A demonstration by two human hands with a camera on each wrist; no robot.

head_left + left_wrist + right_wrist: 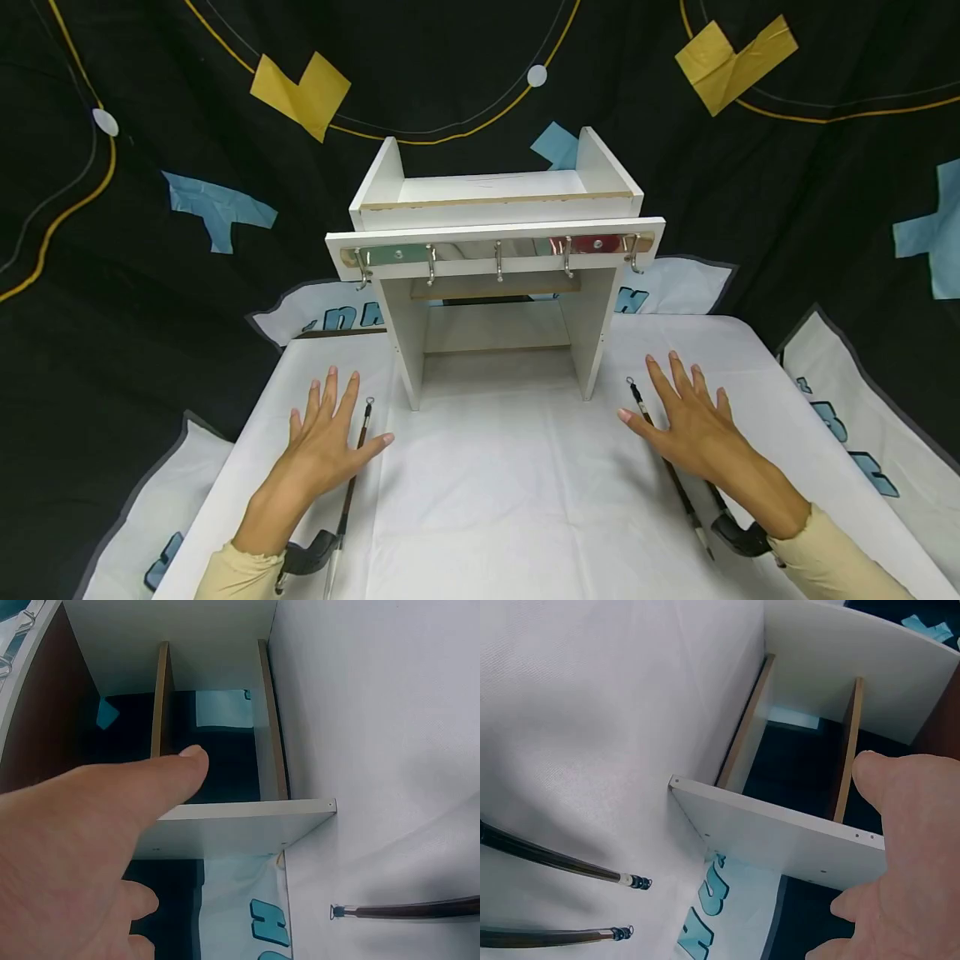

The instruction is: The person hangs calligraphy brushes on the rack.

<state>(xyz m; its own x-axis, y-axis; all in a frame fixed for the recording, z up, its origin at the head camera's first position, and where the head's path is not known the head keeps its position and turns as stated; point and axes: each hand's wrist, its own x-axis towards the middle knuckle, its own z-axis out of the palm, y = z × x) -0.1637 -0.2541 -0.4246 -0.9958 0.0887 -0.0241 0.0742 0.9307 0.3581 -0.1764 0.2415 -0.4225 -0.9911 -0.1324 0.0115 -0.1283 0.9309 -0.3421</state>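
Brushes [348, 504] [677, 486], thin, dark-handled, toward the white cloth surface's [480, 500] side edges.
Likely light, stiff; pinch middles. Both hands [322, 450] [693, 429]: fingers apart.

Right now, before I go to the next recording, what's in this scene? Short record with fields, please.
Left hand: fingers spread, holding nothing
Right hand: fingers spread, holding nothing
Unit: white shelf unit, standing between the hands, farther back
Front rail: five hooks
Brushes: one brush by the left hand, two brushes by the right
Surface: white cloth
Backdrop: black fabric
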